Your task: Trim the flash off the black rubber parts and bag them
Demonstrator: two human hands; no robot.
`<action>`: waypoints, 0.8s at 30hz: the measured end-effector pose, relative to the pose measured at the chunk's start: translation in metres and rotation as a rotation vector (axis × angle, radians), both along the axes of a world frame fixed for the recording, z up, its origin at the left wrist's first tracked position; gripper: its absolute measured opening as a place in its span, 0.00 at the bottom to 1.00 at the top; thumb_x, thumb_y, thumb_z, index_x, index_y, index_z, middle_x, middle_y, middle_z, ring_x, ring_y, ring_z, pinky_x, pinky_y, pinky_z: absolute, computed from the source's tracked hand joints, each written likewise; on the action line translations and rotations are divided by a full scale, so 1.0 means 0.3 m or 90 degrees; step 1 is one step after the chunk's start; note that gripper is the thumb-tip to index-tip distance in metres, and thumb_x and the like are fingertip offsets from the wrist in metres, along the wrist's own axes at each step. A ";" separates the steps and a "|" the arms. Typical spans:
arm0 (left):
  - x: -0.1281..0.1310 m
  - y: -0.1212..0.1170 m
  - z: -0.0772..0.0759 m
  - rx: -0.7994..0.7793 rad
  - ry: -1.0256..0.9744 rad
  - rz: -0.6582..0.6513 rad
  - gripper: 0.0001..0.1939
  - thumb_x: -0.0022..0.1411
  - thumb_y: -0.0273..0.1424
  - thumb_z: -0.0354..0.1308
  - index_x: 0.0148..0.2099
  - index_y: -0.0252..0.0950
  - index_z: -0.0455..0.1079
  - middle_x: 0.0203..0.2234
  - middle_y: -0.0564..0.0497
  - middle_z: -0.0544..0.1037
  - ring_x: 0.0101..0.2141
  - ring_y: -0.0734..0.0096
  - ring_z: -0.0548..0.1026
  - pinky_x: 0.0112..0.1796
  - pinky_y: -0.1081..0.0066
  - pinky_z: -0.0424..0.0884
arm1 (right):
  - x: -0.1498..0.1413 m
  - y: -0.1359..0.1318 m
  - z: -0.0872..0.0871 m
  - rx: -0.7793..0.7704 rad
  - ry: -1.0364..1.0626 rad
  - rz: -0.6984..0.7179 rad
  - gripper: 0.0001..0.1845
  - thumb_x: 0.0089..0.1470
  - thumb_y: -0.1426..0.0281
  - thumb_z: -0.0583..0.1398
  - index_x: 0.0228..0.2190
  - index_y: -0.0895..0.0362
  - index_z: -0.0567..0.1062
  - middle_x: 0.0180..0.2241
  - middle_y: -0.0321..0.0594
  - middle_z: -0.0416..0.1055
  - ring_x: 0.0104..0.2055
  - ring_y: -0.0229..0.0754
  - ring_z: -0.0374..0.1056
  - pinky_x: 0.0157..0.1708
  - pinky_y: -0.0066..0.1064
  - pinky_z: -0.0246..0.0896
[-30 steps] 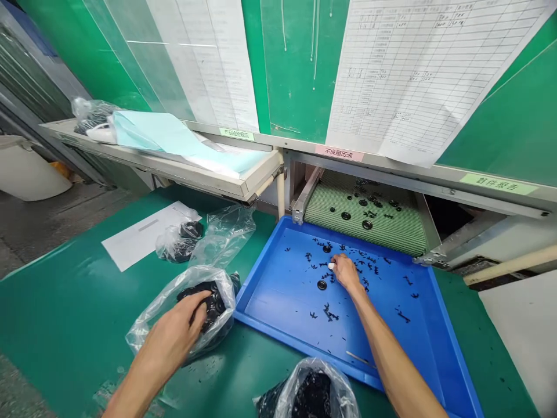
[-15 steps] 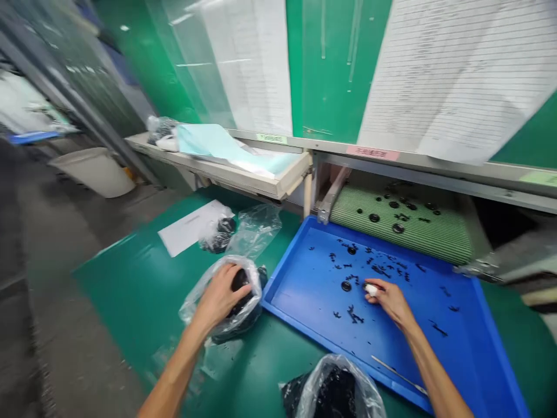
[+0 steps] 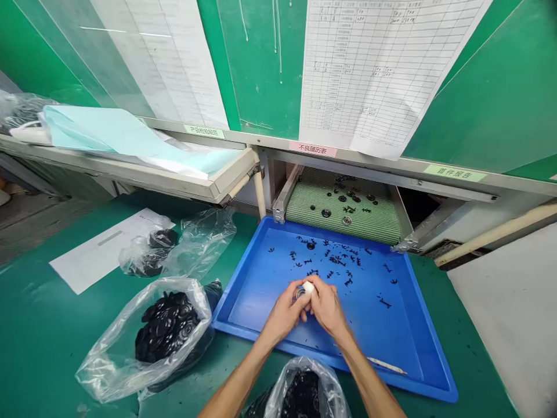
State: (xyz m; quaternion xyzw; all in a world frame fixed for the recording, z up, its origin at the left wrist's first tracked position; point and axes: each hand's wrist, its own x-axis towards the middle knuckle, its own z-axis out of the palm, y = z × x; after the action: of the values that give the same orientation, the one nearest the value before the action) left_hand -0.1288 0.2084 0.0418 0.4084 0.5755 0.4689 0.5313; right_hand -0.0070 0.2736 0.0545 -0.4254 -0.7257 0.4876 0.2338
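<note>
Both hands meet over the near middle of the blue tray point(image 3: 243, 334). My left hand point(image 3: 282, 313) is closed on a small round ring-shaped part point(image 3: 300, 294), dark with a shiny rim. Pressed close beside it, my right hand point(image 3: 327, 307) pinches a small white wad point(image 3: 308, 287), its material too small to make out. The wad is at the part's edge; fingers partly hide both. Beyond the hands, small black scraps point(image 3: 337, 259) and a round black part point(image 3: 310, 245) lie in the tray. A pen-like white stick point(image 3: 387, 366) rests near its front edge.
An open plastic bag of black round parts point(image 3: 167, 328) stands left of the tray, another bag point(image 3: 304, 395) in front. A green ribbed conveyor point(image 3: 361, 223) carrying black parts ends above the tray's back edge. A shelf point(image 3: 174, 180) juts out at left over the green table point(image 3: 35, 313).
My left hand has left the bag of round parts and come to the right, now holding one. Both hands have come together over the tray. The view has turned right.
</note>
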 end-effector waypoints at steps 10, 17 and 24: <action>-0.113 -0.031 -0.022 -0.122 -0.276 0.196 0.16 0.50 0.39 0.62 0.37 0.33 0.67 0.33 0.45 0.77 0.31 0.66 0.77 0.27 0.72 0.70 | -0.151 0.418 -0.096 0.134 -0.338 -0.164 0.14 0.53 0.74 0.52 0.39 0.60 0.74 0.38 0.51 0.72 0.39 0.48 0.69 0.34 0.32 0.56; -0.129 -0.009 -0.034 -0.147 -0.317 0.252 0.14 0.49 0.35 0.64 0.37 0.32 0.71 0.32 0.47 0.74 0.32 0.71 0.74 0.28 0.75 0.67 | -0.184 0.430 -0.150 0.113 -0.235 -0.162 0.17 0.47 0.79 0.53 0.41 0.60 0.71 0.37 0.47 0.70 0.35 0.43 0.69 0.33 0.31 0.59; -0.087 0.049 -0.046 -0.099 -0.189 0.267 0.25 0.51 0.50 0.58 0.42 0.35 0.65 0.28 0.52 0.72 0.25 0.75 0.69 0.19 0.78 0.59 | -0.154 0.229 -0.103 -0.010 -0.034 -0.047 0.18 0.48 0.74 0.51 0.40 0.58 0.74 0.26 0.35 0.72 0.22 0.35 0.68 0.25 0.25 0.64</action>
State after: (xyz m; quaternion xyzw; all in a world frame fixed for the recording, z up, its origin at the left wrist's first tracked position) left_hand -0.1548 0.2232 0.0279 0.1650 0.5976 0.5780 0.5306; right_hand -0.0532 0.3424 0.0236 -0.4666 -0.7117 0.4728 0.2285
